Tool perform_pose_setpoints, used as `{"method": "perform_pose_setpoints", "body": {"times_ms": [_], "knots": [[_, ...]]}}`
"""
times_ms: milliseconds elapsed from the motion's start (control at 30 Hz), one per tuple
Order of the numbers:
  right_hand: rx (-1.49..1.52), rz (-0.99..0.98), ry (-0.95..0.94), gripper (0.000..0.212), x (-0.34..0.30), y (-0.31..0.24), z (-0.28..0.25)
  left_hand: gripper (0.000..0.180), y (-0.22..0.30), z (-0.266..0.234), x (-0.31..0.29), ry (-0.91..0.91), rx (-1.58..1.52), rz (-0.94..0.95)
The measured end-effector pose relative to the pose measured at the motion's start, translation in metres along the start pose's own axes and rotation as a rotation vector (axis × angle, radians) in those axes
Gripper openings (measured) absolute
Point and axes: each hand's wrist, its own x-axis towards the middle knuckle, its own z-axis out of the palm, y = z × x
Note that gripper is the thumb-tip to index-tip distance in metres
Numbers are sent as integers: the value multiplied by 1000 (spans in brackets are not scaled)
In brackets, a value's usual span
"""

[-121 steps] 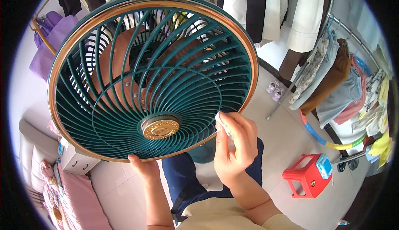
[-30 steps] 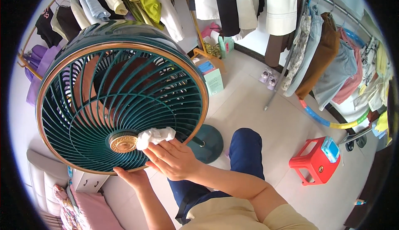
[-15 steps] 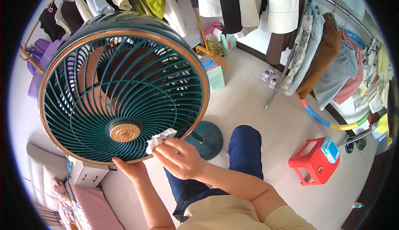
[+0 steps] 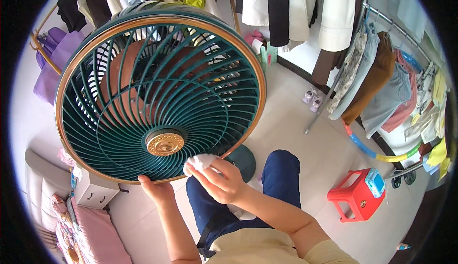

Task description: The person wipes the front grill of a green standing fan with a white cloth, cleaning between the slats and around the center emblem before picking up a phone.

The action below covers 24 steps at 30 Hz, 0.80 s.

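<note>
A large dark green fan (image 4: 188, 132) with a copper-coloured rim, a gold hub (image 4: 165, 143) and brown blades fills the left and middle of the view, its grille facing me. My left hand (image 4: 158, 192) grips the bottom of the rim, thumb in front and fingers partly hidden behind it. Pinched in my right hand (image 4: 222, 180) is a crumpled white wipe (image 4: 202, 160), at the lower right part of the rim. The fan's round green base (image 4: 244, 163) shows on the floor behind that hand.
A red plastic stool (image 4: 350, 195) with a blue wipes packet (image 4: 375, 183) on it stands at the right. Clothes hang on racks (image 4: 398, 30) at the back and right. At the lower left are a white bedside cabinet (image 4: 95, 190) and a pink-covered bed (image 4: 98, 233).
The fan head has shifted right and slightly upward. My right hand and the wipe have moved a little right along the lower rim. My left hand keeps its grip. The view has shifted slightly.
</note>
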Motion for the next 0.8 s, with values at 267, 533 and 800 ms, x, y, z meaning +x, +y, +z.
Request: {"method": "perform_pose_setpoints", "body": {"times_ms": [267, 533, 800], "knots": [[118, 193, -35, 25, 38, 9, -7, 83, 1, 2, -6, -39, 8, -21], [22, 61, -13, 25, 22, 5, -1, 84, -1, -8, -8, -52, 0, -59], [137, 97, 11, 32, 75, 26, -12, 74, -2, -13, -11, -217, 72, -33]]}}
